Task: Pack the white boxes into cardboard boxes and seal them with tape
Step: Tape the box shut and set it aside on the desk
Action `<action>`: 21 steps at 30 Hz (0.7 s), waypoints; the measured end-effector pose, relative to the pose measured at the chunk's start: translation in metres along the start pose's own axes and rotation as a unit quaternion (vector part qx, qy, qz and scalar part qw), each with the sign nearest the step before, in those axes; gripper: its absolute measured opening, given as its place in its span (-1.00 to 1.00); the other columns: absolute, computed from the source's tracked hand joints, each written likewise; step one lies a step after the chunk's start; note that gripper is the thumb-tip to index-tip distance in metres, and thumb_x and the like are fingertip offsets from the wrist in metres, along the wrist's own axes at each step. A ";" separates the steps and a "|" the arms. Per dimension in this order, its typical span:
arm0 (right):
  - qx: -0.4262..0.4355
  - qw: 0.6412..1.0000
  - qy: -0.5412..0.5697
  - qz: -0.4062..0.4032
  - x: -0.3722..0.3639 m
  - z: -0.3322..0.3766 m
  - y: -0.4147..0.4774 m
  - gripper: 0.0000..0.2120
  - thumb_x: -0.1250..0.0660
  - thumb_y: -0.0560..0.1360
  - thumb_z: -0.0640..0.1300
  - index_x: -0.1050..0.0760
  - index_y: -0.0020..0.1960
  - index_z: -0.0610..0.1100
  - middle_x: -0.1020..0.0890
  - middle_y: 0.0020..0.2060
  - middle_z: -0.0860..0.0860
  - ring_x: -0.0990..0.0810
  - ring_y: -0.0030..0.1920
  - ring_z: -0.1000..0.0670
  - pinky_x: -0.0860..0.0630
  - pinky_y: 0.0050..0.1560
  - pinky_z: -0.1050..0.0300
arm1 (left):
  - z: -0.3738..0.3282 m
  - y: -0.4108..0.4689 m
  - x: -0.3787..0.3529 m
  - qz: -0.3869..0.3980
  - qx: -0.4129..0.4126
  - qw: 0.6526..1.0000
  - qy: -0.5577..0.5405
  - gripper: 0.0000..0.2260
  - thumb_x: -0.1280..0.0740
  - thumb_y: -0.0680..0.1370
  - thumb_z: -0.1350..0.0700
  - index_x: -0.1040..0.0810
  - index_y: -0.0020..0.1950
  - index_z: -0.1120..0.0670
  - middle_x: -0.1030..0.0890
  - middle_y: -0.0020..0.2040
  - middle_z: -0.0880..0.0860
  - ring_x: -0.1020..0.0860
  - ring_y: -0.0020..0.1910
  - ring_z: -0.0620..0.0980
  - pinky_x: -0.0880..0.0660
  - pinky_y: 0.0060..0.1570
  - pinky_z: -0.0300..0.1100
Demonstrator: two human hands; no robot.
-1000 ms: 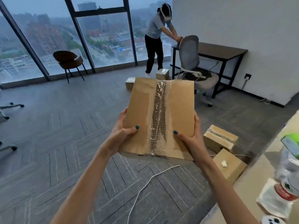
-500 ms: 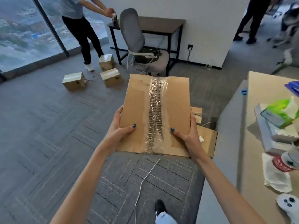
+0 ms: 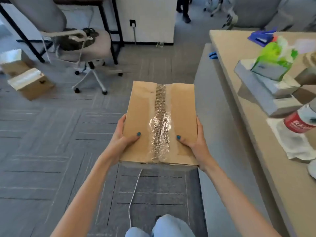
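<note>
**Grey carpet floor: taped cardboard box held in both hands**

Grey carpet floor [image 3: 51,134] fills the background of my head view. Above it, in front of the person's knees, I see one closed cardboard box [image 3: 143,120] held clear of the floor. A crinkled strip of clear tape [image 3: 160,124] runs along its top seam.

- The left hand [image 3: 123,139] grips the box's left edge, with the thumb on top and the fingers [image 3: 120,124] curled round the side.
- The right hand [image 3: 196,142] grips the right edge in the same manner.

A white cable [image 3: 135,190] lies on the carpet below the box. To the right stands the bench [image 3: 239,103], carrying stacked white boxes [image 3: 266,93], a green tissue pack [image 3: 273,62] and a red-labelled bottle [image 3: 301,120]. At far left, two taped cartons [image 3: 32,84] sit on the floor near an office chair [image 3: 82,45].
</note>
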State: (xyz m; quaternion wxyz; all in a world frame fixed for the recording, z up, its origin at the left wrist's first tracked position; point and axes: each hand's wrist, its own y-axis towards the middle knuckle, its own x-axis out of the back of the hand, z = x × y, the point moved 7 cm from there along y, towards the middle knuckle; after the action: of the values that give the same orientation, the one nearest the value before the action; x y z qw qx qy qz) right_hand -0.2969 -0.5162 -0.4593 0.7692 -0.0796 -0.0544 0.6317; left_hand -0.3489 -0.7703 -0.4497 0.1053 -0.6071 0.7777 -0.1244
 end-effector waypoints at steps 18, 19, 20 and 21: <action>-0.082 0.988 0.022 -0.133 0.088 -0.371 0.009 -0.11 -0.49 0.40 -0.26 -0.07 0.49 0.22 -0.46 0.32 0.07 -0.49 0.28 0.00 -0.44 0.30 -0.13 | 0.350 0.137 -0.087 0.128 0.062 0.990 0.002 -0.29 -0.37 0.51 0.34 -0.14 0.51 -0.11 -0.49 0.26 0.00 -0.58 0.12 0.01 -0.60 -0.18 -0.20; -0.086 0.987 0.022 -0.137 0.091 -0.385 0.008 -0.11 -0.48 0.41 -0.28 -0.06 0.51 0.20 -0.47 0.32 0.06 -0.49 0.28 0.00 -0.44 0.31 -0.13 | 0.364 0.139 -0.091 0.131 0.064 0.989 0.004 -0.29 -0.37 0.51 0.34 -0.14 0.51 -0.11 -0.49 0.26 0.01 -0.57 0.12 0.01 -0.60 -0.18 -0.20; -0.089 0.985 0.024 -0.143 0.096 -0.398 0.005 -0.11 -0.46 0.42 -0.30 -0.05 0.52 0.19 -0.47 0.32 0.06 -0.50 0.28 0.01 -0.44 0.31 -0.12 | 0.377 0.141 -0.095 0.134 0.064 0.989 0.005 -0.29 -0.37 0.50 0.34 -0.14 0.51 -0.12 -0.48 0.27 0.01 -0.57 0.13 0.02 -0.60 -0.16 -0.18; -0.088 0.985 0.026 -0.146 0.100 -0.410 0.003 -0.11 -0.45 0.42 -0.31 -0.04 0.53 0.18 -0.47 0.32 0.06 -0.50 0.28 0.01 -0.45 0.30 -0.11 | 0.390 0.143 -0.099 0.136 0.063 0.989 0.005 -0.28 -0.37 0.50 0.35 -0.14 0.51 -0.11 -0.48 0.28 0.02 -0.57 0.15 0.04 -0.60 -0.13 -0.15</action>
State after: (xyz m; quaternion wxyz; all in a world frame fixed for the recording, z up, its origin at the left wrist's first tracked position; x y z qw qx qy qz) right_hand -0.2046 -0.4396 -0.8639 0.8440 -0.1548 -0.1013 0.5035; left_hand -0.3336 -0.6668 -0.8640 0.1555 -0.4871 0.8443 -0.1602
